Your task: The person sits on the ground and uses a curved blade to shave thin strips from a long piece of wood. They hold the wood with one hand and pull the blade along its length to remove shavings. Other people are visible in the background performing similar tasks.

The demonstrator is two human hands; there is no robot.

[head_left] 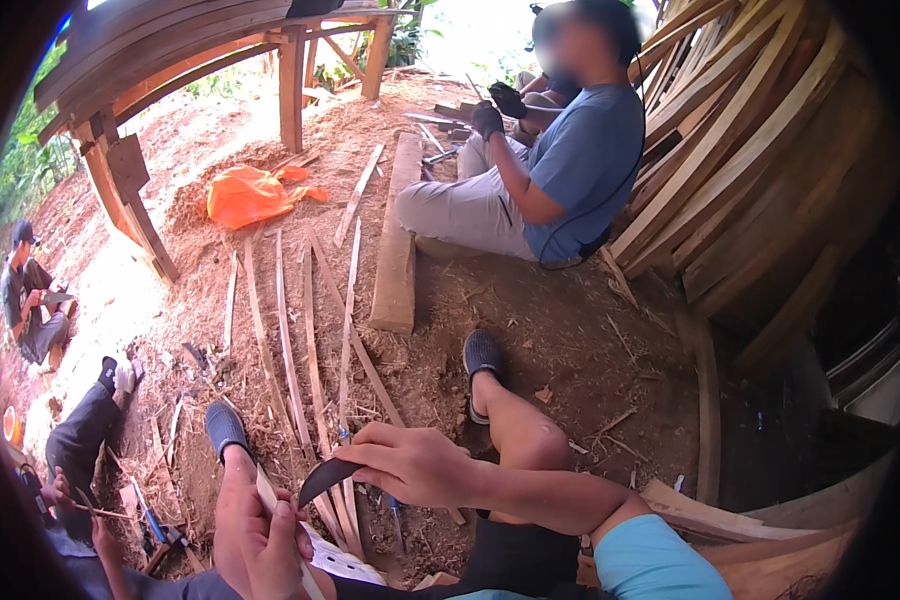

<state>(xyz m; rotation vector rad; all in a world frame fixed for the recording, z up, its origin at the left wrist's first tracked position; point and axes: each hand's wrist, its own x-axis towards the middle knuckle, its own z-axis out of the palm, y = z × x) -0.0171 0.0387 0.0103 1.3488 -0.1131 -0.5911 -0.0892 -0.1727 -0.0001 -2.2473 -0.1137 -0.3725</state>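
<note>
My left hand is closed around a thin pale wooden strip, which slants up past the thumb. In my right hand is a dark, curved knife, its broad blade angled down toward the left hand's fingertips. The knife's handle is hidden by my fingers. Blade and strip lie close together; whether they touch I cannot tell. Under my hands, several long wooden strips stretch away over the shaving-covered ground. Near the right wrist, a blue-handled tool lies on the dirt.
A person in a blue shirt sits beyond a thick wooden beam. Other people sit at left, one farther off. An orange plastic bag lies near a timber frame. Curved planks lean at right.
</note>
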